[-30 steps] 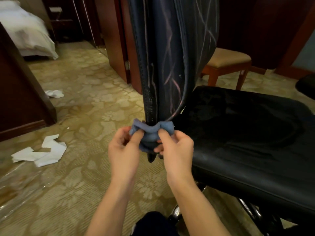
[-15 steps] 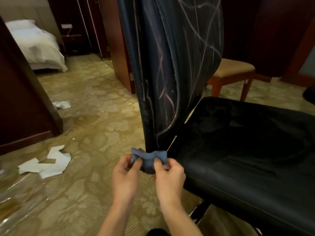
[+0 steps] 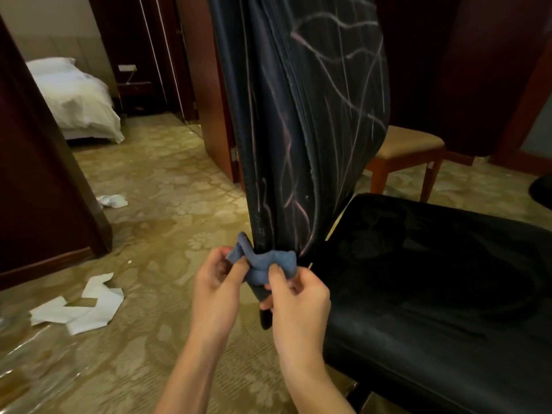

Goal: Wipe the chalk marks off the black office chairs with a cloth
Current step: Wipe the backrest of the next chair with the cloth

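A black office chair stands right in front of me, its backrest [image 3: 301,121] streaked with pink and white chalk lines and its glossy seat [image 3: 433,279] stretching to the right. A small blue cloth [image 3: 263,264] is bunched against the lower edge of the backrest. My left hand [image 3: 215,294] pinches the cloth's left end and my right hand [image 3: 298,303] pinches its right end. The two hands sit side by side just below the marked area.
Crumpled white papers [image 3: 86,309] and another scrap [image 3: 112,201] lie on the patterned carpet at left. A wooden chair with a tan cushion [image 3: 409,144] stands behind the backrest. A dark wooden partition [image 3: 44,189] is at left, a bed [image 3: 74,100] beyond it.
Both hands keep hold of the cloth at the base of the backrest. They have shifted a little and the cloth is stretched wider; the view has tilted up.
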The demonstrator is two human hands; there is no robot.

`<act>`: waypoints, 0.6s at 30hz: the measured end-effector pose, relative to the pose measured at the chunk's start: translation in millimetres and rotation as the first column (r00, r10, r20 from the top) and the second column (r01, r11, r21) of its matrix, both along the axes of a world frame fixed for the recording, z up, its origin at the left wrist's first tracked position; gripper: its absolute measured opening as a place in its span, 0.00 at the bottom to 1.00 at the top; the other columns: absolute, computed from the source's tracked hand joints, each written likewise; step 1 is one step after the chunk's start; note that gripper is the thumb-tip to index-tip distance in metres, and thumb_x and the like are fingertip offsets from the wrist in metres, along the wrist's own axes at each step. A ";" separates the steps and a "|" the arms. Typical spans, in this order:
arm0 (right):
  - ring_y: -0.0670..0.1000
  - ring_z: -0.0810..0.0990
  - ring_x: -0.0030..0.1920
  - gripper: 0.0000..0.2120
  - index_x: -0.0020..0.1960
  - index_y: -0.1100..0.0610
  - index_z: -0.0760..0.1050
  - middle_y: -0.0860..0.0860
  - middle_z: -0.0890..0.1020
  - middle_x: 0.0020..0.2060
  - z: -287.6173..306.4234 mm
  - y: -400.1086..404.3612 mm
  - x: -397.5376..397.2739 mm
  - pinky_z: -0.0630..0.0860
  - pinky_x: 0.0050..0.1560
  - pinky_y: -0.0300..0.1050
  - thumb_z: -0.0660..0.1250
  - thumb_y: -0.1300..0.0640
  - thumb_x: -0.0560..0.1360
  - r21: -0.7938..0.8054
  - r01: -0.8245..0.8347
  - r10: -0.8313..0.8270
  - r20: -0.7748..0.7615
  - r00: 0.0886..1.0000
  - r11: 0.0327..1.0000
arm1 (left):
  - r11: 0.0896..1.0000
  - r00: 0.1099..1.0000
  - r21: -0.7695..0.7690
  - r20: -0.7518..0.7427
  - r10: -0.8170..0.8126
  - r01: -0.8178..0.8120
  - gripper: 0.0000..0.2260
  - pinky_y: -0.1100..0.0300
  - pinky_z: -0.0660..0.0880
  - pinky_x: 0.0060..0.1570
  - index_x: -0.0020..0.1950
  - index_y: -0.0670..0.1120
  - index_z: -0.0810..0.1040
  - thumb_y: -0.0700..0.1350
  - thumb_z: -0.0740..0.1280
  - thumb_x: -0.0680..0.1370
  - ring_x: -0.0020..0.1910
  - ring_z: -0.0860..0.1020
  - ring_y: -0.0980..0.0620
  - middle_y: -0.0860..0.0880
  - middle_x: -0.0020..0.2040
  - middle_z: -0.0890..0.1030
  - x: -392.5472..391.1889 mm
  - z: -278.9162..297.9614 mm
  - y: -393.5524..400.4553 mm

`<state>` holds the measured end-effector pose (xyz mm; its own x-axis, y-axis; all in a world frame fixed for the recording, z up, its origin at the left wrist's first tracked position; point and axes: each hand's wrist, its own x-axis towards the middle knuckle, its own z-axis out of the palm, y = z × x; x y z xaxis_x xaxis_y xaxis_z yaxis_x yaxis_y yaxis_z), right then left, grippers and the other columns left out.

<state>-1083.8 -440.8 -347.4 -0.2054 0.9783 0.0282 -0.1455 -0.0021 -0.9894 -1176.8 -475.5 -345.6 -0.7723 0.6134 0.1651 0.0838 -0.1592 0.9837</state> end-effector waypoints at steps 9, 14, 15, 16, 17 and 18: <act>0.45 0.80 0.26 0.10 0.38 0.54 0.79 0.51 0.80 0.26 53.1 -17.6 18.4 0.75 0.31 0.37 0.68 0.48 0.74 0.326 0.088 -0.083 -0.028 0.996 0.941 | 0.964 0.979 0.258 -0.165 0.117 -0.072 0.09 0.62 0.75 0.40 0.41 0.45 0.77 0.33 0.67 0.78 0.38 0.78 0.54 0.50 0.36 0.81 19.1 55.3 -9.6; 0.42 0.80 0.27 0.10 0.42 0.54 0.79 0.48 0.81 0.29 94.4 -15.4 20.2 0.74 0.29 0.31 0.68 0.49 0.77 0.486 0.065 -0.050 -0.045 0.998 0.872 | 0.924 0.955 0.380 -0.252 0.156 -0.051 0.12 0.65 0.72 0.37 0.39 0.50 0.75 0.35 0.66 0.79 0.36 0.74 0.60 0.56 0.34 0.77 17.3 99.6 -2.8; 0.44 0.81 0.27 0.10 0.42 0.52 0.78 0.48 0.81 0.29 93.4 -16.2 18.6 0.77 0.30 0.36 0.67 0.47 0.77 0.485 0.060 -0.056 -0.023 0.998 0.873 | 0.927 0.954 0.372 -0.260 0.146 -0.040 0.12 0.64 0.72 0.37 0.39 0.51 0.75 0.36 0.66 0.79 0.36 0.74 0.59 0.56 0.34 0.77 17.1 99.4 -3.2; 0.45 0.81 0.27 0.11 0.42 0.51 0.76 0.49 0.81 0.29 87.5 -17.9 16.5 0.79 0.30 0.42 0.65 0.44 0.76 0.478 0.062 -0.074 0.006 0.997 0.876 | 0.936 0.957 0.351 -0.262 0.123 -0.024 0.11 0.62 0.72 0.37 0.40 0.50 0.75 0.36 0.66 0.79 0.37 0.75 0.57 0.53 0.35 0.78 16.9 94.5 -4.0; 0.47 0.81 0.27 0.12 0.42 0.49 0.74 0.49 0.81 0.29 78.3 -20.6 14.4 0.80 0.30 0.48 0.63 0.42 0.74 0.463 0.072 -0.098 0.032 0.995 0.883 | 0.949 0.963 0.314 -0.251 0.095 -0.011 0.09 0.60 0.73 0.37 0.42 0.48 0.77 0.35 0.66 0.79 0.38 0.76 0.55 0.51 0.36 0.79 16.4 84.4 -4.9; 0.47 0.81 0.28 0.14 0.43 0.50 0.73 0.49 0.81 0.29 65.8 -23.7 12.1 0.80 0.30 0.51 0.61 0.39 0.72 0.443 0.083 -0.121 0.059 0.991 0.893 | 0.963 0.972 0.270 -0.225 0.067 -0.004 0.07 0.59 0.74 0.37 0.44 0.44 0.78 0.34 0.66 0.79 0.39 0.77 0.53 0.47 0.38 0.81 16.9 71.3 -6.3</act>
